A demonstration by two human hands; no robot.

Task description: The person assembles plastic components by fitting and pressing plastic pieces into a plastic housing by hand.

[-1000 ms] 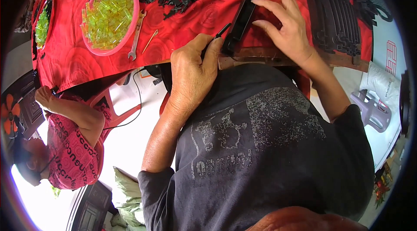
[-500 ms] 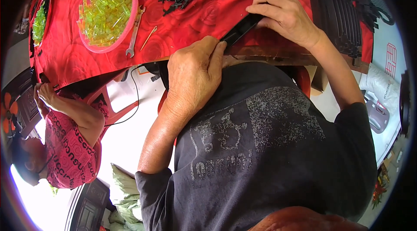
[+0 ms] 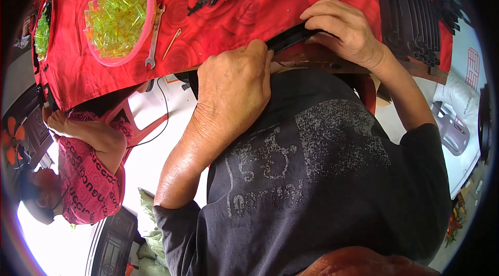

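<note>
Since a moment ago, both my hands have slid the long black strip (image 3: 291, 38) lower, right down to the near edge of the bench (image 3: 228, 21), and it now lies flatter under my fingers. Far to the left, another person in a red patterned top (image 3: 86, 172) sits below the bench. On the red cloth stands a pink bowl (image 3: 99, 52) full of clear yellow pieces, with a small wrench (image 3: 154, 37) just beside it. Next comes my left hand (image 3: 234, 91), its grip curled shut on the near end of the strip. My right hand (image 3: 345, 29) lies over the far end, fingers closed down on it. Past that hand, a stack of black curved parts (image 3: 410, 16) sits on the bench.
</note>
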